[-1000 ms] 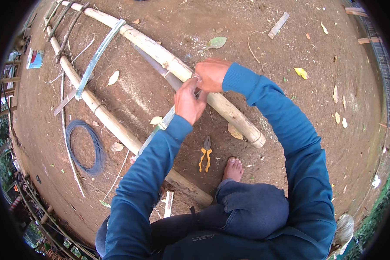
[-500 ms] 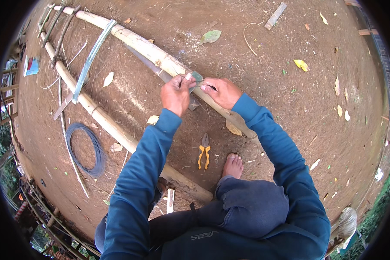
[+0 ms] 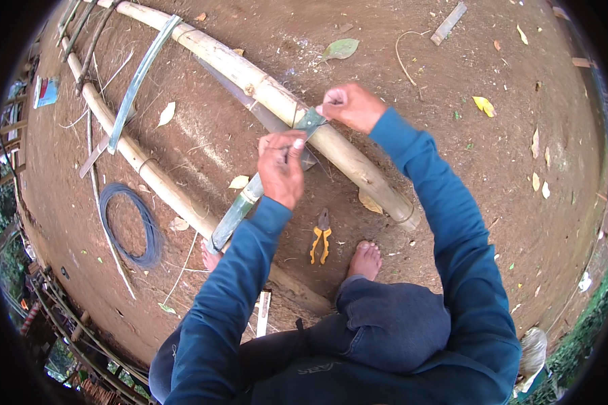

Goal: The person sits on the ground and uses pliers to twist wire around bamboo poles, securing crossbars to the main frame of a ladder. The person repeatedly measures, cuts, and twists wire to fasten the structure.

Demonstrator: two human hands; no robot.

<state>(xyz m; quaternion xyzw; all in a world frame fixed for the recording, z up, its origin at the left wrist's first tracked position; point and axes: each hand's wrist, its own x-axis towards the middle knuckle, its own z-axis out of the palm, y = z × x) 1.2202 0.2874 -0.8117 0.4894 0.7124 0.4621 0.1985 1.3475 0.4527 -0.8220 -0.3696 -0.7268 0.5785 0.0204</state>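
A green split-bamboo slat (image 3: 232, 217) lies across two long bamboo poles, its far end on the right pole (image 3: 348, 158). My left hand (image 3: 281, 169) is closed in a pinch over the slat, just short of the right pole. Beyond the joint, my right hand (image 3: 355, 108) is also pinched shut, close to the slat's end. A thin dark wire shows at that joint; the strands at my fingertips are blurred and hard to follow. Pliers with yellow handles (image 3: 321, 237) rest on the dirt between the poles, near my foot.
A coil of dark wire (image 3: 130, 226) lies left of the left pole (image 3: 172, 192). Another split slat (image 3: 142, 81) bridges the poles farther away. Flat pieces, a small board (image 3: 448, 24) and dry leaves are scattered on the dirt. A bucket (image 3: 46, 92) stands far left.
My hands have moved apart: the right went up and right, the left slightly down. The near slat shows more fully from under my left arm, and the view has shifted slightly.
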